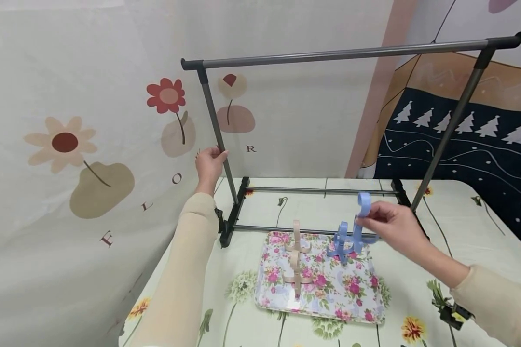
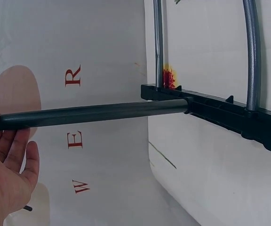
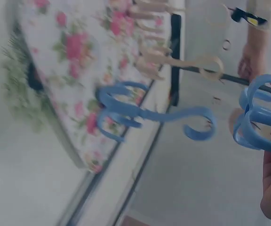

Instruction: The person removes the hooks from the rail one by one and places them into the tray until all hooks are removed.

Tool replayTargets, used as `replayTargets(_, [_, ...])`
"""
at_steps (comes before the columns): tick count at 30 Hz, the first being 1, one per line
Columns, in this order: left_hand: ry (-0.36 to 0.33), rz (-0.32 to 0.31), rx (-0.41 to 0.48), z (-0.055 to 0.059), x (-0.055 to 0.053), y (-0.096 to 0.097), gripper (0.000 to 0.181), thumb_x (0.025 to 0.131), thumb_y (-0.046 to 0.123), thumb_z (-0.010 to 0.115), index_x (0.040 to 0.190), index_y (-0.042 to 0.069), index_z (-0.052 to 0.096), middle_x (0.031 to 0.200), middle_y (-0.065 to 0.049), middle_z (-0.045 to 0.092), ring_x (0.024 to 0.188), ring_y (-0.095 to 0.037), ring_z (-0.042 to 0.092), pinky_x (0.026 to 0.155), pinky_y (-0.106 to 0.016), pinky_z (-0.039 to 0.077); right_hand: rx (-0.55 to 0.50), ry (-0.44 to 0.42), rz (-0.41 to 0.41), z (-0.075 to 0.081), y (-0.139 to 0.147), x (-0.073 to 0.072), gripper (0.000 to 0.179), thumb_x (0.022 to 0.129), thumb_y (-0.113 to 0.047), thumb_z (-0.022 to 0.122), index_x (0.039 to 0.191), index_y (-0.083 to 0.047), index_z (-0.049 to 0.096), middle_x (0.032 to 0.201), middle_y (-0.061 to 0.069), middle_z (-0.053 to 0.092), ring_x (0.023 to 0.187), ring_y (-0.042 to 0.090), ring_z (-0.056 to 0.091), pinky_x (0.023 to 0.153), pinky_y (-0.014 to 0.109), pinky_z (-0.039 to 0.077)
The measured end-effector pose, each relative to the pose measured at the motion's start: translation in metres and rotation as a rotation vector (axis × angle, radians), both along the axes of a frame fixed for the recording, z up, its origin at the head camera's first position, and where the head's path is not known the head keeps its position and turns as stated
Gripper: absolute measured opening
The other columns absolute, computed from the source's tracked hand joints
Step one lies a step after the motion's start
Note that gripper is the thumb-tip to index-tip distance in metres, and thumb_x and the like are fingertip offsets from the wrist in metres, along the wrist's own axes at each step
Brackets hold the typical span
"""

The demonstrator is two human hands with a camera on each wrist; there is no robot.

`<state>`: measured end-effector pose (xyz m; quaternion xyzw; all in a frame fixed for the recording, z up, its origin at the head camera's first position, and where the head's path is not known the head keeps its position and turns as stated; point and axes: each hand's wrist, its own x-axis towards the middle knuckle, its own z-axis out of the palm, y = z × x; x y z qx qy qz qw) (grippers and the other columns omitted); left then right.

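Observation:
My left hand [image 1: 209, 166] grips the left post [image 1: 214, 113] of a grey metal garment rack; in the left wrist view the thumb and fingertips meet around that post [image 2: 93, 113]. My right hand [image 1: 397, 226] pinches a blue plastic multi-prong hook [image 1: 364, 205] by its stem, hook end up, above a floral tray [image 1: 330, 299]. Up close in the right wrist view, the held hook's curved prongs [image 3: 255, 113] show beside the fingers. A second blue hook [image 1: 341, 243] of the same kind stands on the tray, just left of the held one. Two beige hooks [image 1: 296, 277] stand on its left half.
The rack's top bar [image 1: 338, 57] spans above the tray, and its black feet [image 1: 234, 212] rest on a flower-print tablecloth [image 1: 239, 318]. A low crossbar [image 1: 260, 228] runs along the tray's far edge. Printed fabric [image 1: 91, 58] hangs behind and to the left.

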<state>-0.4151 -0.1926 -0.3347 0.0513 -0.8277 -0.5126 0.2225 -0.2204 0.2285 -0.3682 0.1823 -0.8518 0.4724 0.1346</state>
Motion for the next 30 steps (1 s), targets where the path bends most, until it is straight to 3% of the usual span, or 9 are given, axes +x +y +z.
replayTargets(11, [0.0,-0.004,0.01,-0.001,-0.002,-0.002,0.032,0.096,0.025,0.067,0.114,-0.002,0.066,0.11,-0.016,0.066,0.103,-0.028,0.058,0.093,-0.041,0.045,-0.023,-0.155,0.108,-0.061,-0.012,0.017,0.006,0.087,-0.006,0.075,0.091,-0.009,0.072,0.085,-0.001,0.073,0.075,0.02,0.07,0.061,0.032,0.056])
replayTargets(18, [-0.001,0.001,-0.003,-0.001,-0.002,-0.001,0.031,0.097,0.025,0.067,0.113,-0.001,0.066,0.11,-0.015,0.066,0.103,-0.028,0.058,0.092,-0.041,0.044,0.003,-0.109,0.178,-0.089,-0.012,0.021,0.007,0.088,-0.008,0.076,0.085,-0.008,0.069,0.085,-0.001,0.069,0.078,0.008,0.068,0.064,0.027,0.056])
replayTargets(25, [-0.004,0.001,-0.005,-0.001,-0.002,0.001,0.031,0.097,0.025,0.066,0.114,-0.002,0.066,0.11,-0.016,0.066,0.104,-0.029,0.058,0.093,-0.042,0.044,0.021,-0.13,0.206,-0.113,-0.012,0.02,0.011,0.087,-0.007,0.076,0.084,-0.012,0.067,0.087,-0.005,0.069,0.08,0.007,0.068,0.068,0.027,0.057])
replayTargets(28, [-0.003,-0.003,0.0,-0.001,-0.002,0.001,0.032,0.097,0.025,0.066,0.114,-0.002,0.066,0.11,-0.016,0.066,0.104,-0.029,0.058,0.093,-0.042,0.044,0.038,-0.163,0.226,-0.118,-0.011,0.022,0.01,0.086,-0.007,0.076,0.09,-0.01,0.068,0.092,0.001,0.071,0.084,0.008,0.068,0.071,0.028,0.057])
replayTargets(30, [-0.005,-0.005,-0.004,-0.002,-0.002,0.001,0.032,0.097,0.026,0.066,0.113,-0.002,0.067,0.11,-0.016,0.066,0.103,-0.028,0.059,0.092,-0.041,0.044,0.068,-0.175,0.239,-0.117,-0.008,0.025,0.019,0.086,-0.012,0.077,0.101,-0.006,0.068,0.1,0.005,0.07,0.09,0.013,0.069,0.074,0.031,0.057])
